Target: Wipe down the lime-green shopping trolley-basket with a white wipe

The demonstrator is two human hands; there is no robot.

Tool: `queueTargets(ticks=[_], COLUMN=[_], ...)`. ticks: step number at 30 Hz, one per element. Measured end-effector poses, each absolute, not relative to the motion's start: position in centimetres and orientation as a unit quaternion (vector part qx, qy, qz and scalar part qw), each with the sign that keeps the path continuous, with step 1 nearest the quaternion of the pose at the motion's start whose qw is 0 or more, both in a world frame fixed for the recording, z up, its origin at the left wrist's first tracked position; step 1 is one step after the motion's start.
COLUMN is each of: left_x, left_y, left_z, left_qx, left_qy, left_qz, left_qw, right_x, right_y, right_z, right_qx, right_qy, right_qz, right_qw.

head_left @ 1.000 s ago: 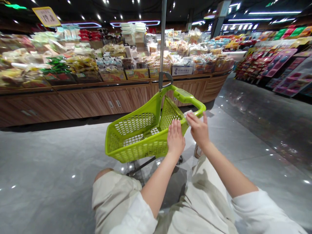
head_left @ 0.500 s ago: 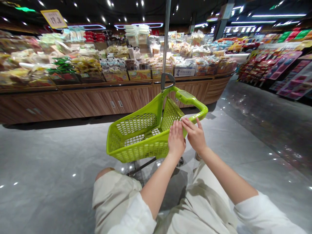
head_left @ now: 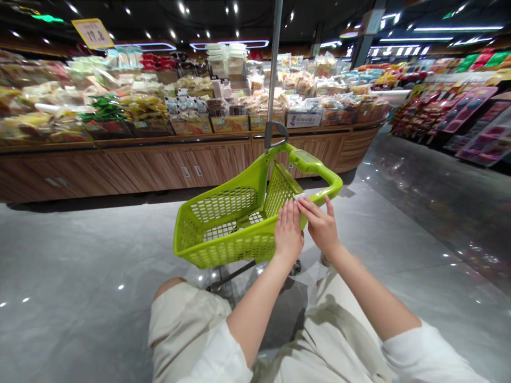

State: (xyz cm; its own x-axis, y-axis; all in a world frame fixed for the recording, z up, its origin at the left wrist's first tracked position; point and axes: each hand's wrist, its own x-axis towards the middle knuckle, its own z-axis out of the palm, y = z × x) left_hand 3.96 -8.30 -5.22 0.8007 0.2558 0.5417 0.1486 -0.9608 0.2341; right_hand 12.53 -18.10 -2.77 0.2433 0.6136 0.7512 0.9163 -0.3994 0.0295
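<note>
A lime-green plastic shopping cart (head_left: pixel 227 250) stands in front of my knees, its slotted basket bare inside. My left hand (head_left: pixel 289 229) lies over the near rim at the handle end, fingers stretched out side by side. Right beside it, my right hand (head_left: pixel 321 223) rests on the same corner where the rim runs into the handle (head_left: pixel 331 183). Its fingers are extended and its thumb stands apart. The fingertips of both hands nearly meet. A small whitish patch (head_left: pixel 300 196) shows at the right fingertips; I cannot tell what it is.
A grey pole (head_left: pixel 275 69) rises from the cart's far side by a grey loop. Behind stands a wood-panelled display counter (head_left: pixel 159 165) heaped with packaged snacks, with a 19.8 price sign (head_left: pixel 92 34) above. More shelves (head_left: pixel 471 117) line the right. The floor (head_left: pixel 80 276) is grey and shiny.
The view has shifted slightly. Both hands stay at the same corner of the cart, with the right fingers and thumb moved only a little.
</note>
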Motion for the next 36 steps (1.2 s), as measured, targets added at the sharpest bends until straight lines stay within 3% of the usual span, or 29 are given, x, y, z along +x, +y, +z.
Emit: queueTargets(ticks=[9, 17, 22, 29, 36], left_x=[4.0, 3.9, 3.8, 4.0, 4.1], left_y=[-8.6, -8.4, -8.2, -8.2, -8.4], left_z=[-5.3, -5.4, -5.3, -5.4, -5.6], left_qx=[0.941, 0.944, 0.944, 0.943, 0.942], left_qy=[0.110, 0.105, 0.094, 0.097, 0.103], left_qz=[0.303, 0.297, 0.299, 0.302, 0.300], left_qw=[0.101, 0.100, 0.097, 0.105, 0.105], right_x=[18.4, 13.1, 17.8, 18.8, 14.9], right_y=[-22.3, -18.9, -22.2, -23.0, -20.2], right_z=[-0.3, -2.8, -0.5, 2.1, -0.3], right_qx=[-0.814, -0.756, -0.795, -0.829, -0.817], right_qy=[-0.347, -0.527, -0.432, -0.435, -0.450], right_qz=[-0.391, -0.340, -0.372, -0.303, -0.324], right_qw=[0.255, 0.188, 0.208, 0.176, 0.158])
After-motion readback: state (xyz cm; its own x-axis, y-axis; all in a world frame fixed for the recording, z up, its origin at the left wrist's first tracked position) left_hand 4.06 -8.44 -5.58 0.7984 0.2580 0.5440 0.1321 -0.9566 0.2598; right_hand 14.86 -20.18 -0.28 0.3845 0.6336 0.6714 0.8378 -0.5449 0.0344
